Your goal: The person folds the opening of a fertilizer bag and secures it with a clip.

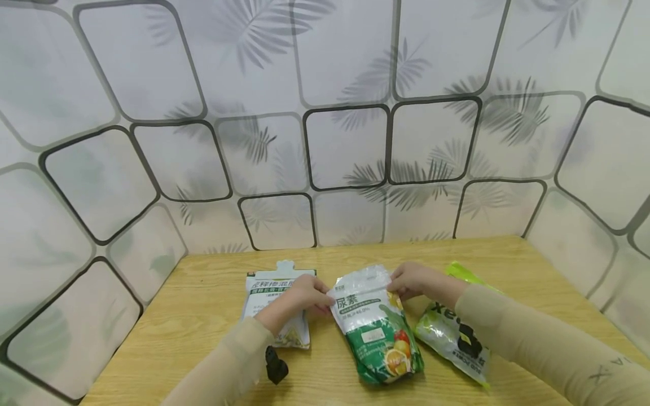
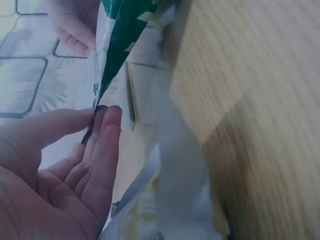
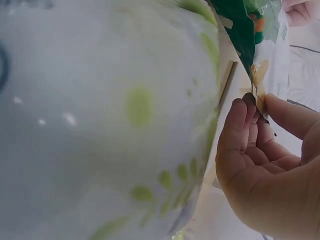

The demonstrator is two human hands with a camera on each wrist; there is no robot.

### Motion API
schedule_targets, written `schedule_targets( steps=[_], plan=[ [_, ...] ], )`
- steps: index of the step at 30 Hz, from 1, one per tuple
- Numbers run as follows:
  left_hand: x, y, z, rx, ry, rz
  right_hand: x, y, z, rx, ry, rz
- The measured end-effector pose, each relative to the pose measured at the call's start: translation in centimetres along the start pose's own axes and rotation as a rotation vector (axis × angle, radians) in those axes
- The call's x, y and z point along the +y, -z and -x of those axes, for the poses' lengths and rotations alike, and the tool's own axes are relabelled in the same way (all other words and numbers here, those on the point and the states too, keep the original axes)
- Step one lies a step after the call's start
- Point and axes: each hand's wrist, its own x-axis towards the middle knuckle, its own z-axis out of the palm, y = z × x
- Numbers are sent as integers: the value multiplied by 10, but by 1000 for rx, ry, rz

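A green and white fertilizer bag (image 1: pixel 373 332) with fruit pictures stands tilted in the middle of the table, its printed front facing me. My left hand (image 1: pixel 307 296) pinches its upper left edge between thumb and fingers. At the upper right edge, my right hand (image 1: pixel 410 280) pinches it in the same way. Both wrist views show the thumb on one face and fingertips on the other: the left hand (image 2: pixel 65 165) near the bag's green side (image 2: pixel 120 45), the right hand (image 3: pixel 272 155) by a pale orange patch of print.
Left of it lies a white bag (image 1: pixel 269 287) with a pale blue clip-like top, partly behind my left forearm. A silver and lime-green bag (image 1: pixel 452 338) lies to the right, under my right forearm. A small black object (image 1: pixel 276 365) sits near the front. Patterned cloth walls (image 1: pixel 350 146) surround the wooden table (image 1: pixel 167 316).
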Motion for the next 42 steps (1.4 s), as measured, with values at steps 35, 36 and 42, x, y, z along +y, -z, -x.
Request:
schedule_targets(
  steps=[35, 36, 42],
  plan=[
    [20, 29, -16, 140, 1, 229, -25, 12, -4, 144, 31, -181],
    [21, 30, -16, 138, -4, 230, -26, 13, -4, 146, 28, -189],
    [26, 37, -16, 143, -24, 224, -30, 18, -7, 146, 35, -230]
  ],
)
